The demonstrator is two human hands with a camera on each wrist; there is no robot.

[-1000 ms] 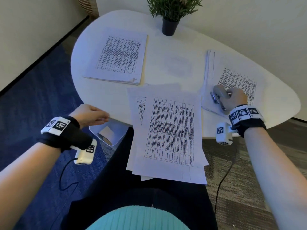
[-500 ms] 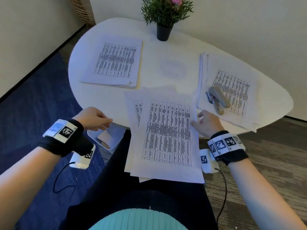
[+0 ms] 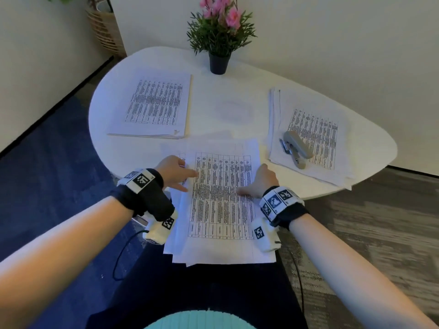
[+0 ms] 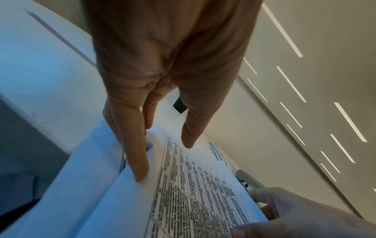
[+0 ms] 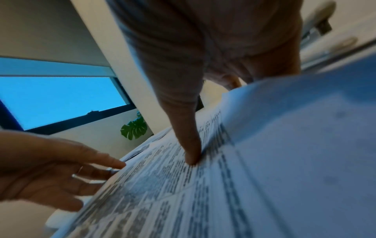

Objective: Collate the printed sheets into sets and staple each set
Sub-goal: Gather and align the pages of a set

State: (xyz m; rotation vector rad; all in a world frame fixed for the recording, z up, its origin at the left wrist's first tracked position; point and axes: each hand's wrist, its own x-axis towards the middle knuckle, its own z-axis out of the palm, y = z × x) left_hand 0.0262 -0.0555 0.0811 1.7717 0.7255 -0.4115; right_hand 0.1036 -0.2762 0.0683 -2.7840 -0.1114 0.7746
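Observation:
A loose set of printed sheets (image 3: 221, 210) lies at the table's front edge and hangs over it toward my lap. My left hand (image 3: 177, 174) touches the set's left edge with straight fingers (image 4: 136, 157). My right hand (image 3: 260, 182) holds the right edge, with its thumb (image 5: 190, 145) pressed on the top sheet and its fingers hidden under the raised paper. The grey stapler (image 3: 295, 149) lies free on the right stack of sheets (image 3: 332, 110). A second stack (image 3: 156, 108) lies at the back left.
The white oval table (image 3: 228, 96) carries a potted plant (image 3: 219, 39) at its far edge. A wicker basket (image 3: 105, 27) stands on the floor by the wall. Cables hang from both wrist cameras beside my lap.
My right hand let go of the stapler on the right stack and came to the middle set's right edge. My left hand moved in from beside the table to its left edge.

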